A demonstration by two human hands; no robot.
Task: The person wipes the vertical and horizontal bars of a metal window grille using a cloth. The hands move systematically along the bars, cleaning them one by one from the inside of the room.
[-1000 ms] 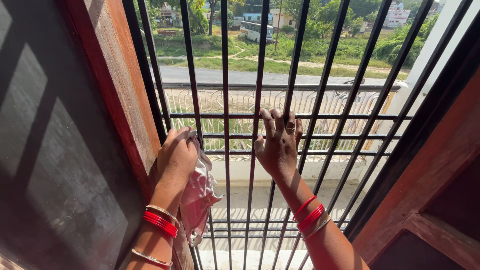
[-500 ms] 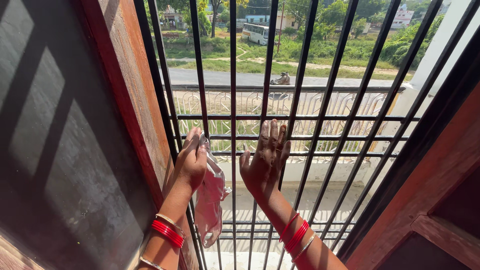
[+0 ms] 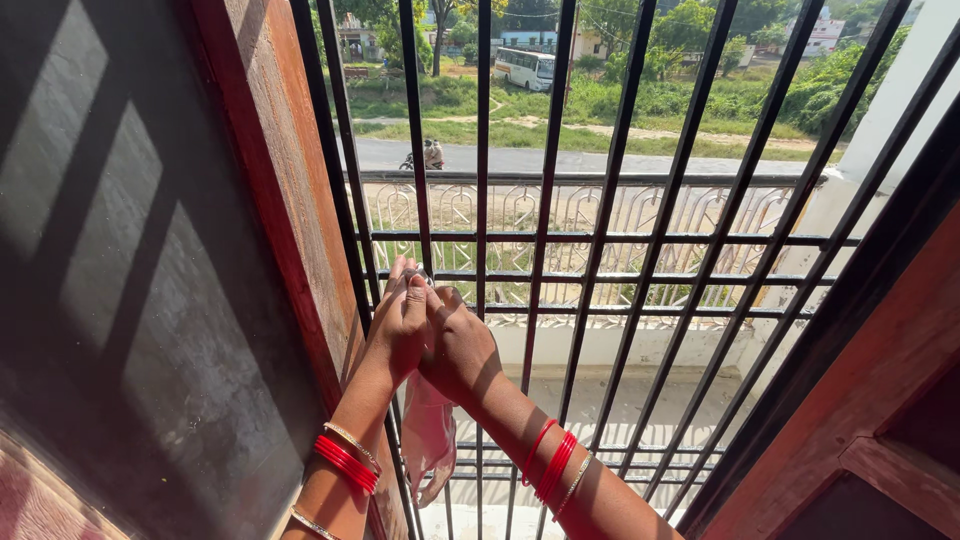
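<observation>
While the head camera looked down along both forearms, the left hand [image 3: 398,325] and right hand [image 3: 455,345] were pressed together at one black vertical bar [image 3: 420,200] of the window grille, fingers curled closed. A pale pink cloth [image 3: 428,440] hung below them, and its top end disappeared between the palms, so which hand truly gripped it could not be told. Red bangles [image 3: 345,462] ringed the left wrist, and more red bangles [image 3: 552,465] the right. Just left of the hands stood the reddish wooden window frame [image 3: 270,190], crowding that side; a dark shutter panel [image 3: 110,300] filled the near left. Beyond the bars lay a balcony railing [image 3: 600,215], a road and a bus [image 3: 525,68], small and hazy. The fingertips were hidden behind one another. Open gaps between bars lay to the right, up to the brown frame [image 3: 860,400] at the edge.
</observation>
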